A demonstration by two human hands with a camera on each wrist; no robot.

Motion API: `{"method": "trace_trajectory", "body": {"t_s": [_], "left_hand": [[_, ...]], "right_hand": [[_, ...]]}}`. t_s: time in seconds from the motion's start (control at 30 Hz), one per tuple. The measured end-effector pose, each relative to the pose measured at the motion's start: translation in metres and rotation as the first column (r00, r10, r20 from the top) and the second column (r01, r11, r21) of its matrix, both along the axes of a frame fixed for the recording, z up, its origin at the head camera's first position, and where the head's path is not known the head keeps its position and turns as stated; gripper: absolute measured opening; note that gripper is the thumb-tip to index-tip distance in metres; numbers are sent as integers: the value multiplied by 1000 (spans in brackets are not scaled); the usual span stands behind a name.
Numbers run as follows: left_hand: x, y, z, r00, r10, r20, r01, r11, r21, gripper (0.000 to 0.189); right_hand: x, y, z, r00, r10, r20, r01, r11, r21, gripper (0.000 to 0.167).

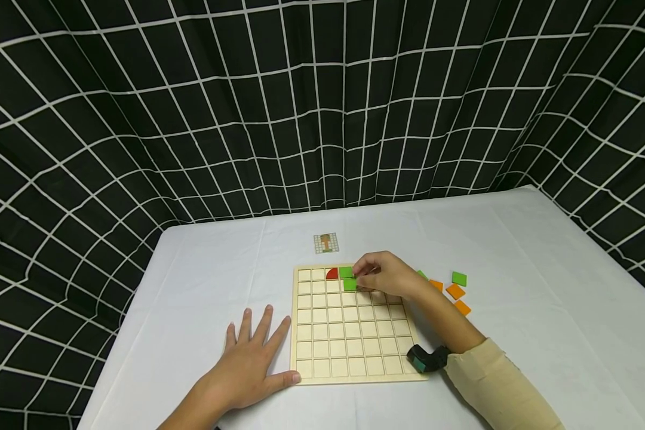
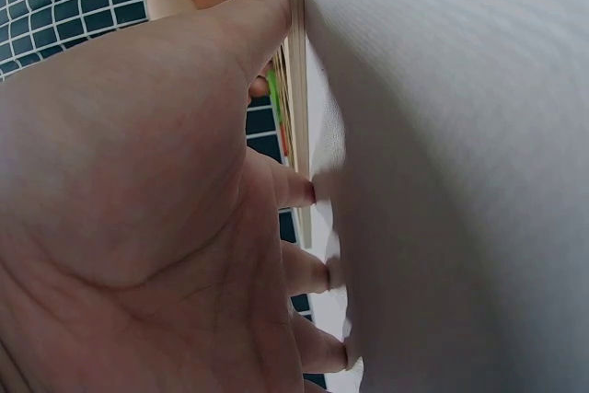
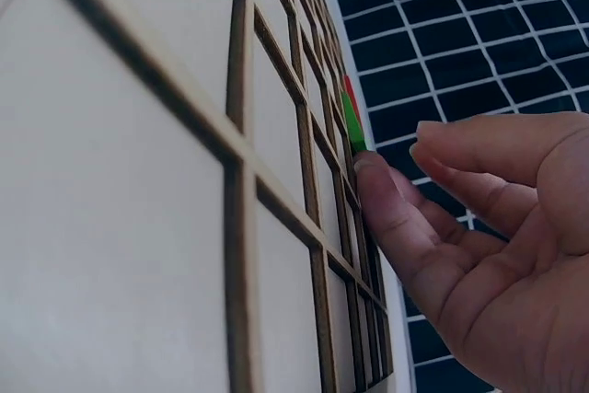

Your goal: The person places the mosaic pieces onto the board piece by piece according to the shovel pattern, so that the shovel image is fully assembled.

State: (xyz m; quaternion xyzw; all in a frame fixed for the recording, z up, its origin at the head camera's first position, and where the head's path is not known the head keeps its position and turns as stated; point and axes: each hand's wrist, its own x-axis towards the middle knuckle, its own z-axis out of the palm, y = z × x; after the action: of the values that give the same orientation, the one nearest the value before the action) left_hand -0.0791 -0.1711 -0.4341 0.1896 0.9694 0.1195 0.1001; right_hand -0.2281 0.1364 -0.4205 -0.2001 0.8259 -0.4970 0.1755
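Observation:
A square wooden grid board (image 1: pixel 352 331) lies on the white cloth. Along its far edge sit a red quarter-round tile (image 1: pixel 332 273) and a green tile (image 1: pixel 346 272), with another green tile (image 1: pixel 350 285) one row nearer. My right hand (image 1: pixel 387 275) is bent over these tiles, thumb tip right at a green tile (image 3: pixel 353 123) in the right wrist view. Its thumb and forefinger stand apart, nothing visible between them. My left hand (image 1: pixel 249 364) rests with fingers spread on the cloth, its thumb (image 2: pixel 262 20) touching the board's near left corner.
Loose orange tiles (image 1: pixel 455 291) and green tiles (image 1: pixel 459 278) lie right of the board, partly behind the right forearm. Beyond the board is a small gridded picture card (image 1: pixel 326 243). A black curtain with white grid lines (image 1: pixel 328 119) surrounds the table's far side.

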Motion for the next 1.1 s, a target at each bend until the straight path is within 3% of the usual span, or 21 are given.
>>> {"method": "trace_trajectory", "body": {"t_s": [0.4, 0.63, 0.77, 0.9, 0.97, 1.1], "left_hand": [[0, 0, 1, 1000, 3, 13, -3, 1000, 2, 100], [0, 0, 0, 1000, -1, 3, 1, 1000, 8, 99], [0, 0, -1, 1000, -2, 2, 2, 1000, 5, 99], [-1, 1, 0, 1000, 2, 4, -2, 1000, -2, 98], [-1, 1, 0, 1000, 3, 8, -3, 1000, -4, 98], [-1, 1, 1, 1000, 6, 16, -6, 1000, -8, 98]], "right_hand": [[5, -4, 2, 995, 5, 96, -1, 999, -41, 17], [6, 0, 8, 992, 79, 98, -78, 997, -15, 20], [2, 18, 22, 997, 73, 9, -74, 992, 98, 20], [-3, 49, 39, 994, 18, -108, 11, 965, 263, 20], [-4, 64, 46, 992, -6, -130, 48, 943, 329, 20], [-4, 86, 55, 994, 1, -113, 46, 911, 410, 19]]}}
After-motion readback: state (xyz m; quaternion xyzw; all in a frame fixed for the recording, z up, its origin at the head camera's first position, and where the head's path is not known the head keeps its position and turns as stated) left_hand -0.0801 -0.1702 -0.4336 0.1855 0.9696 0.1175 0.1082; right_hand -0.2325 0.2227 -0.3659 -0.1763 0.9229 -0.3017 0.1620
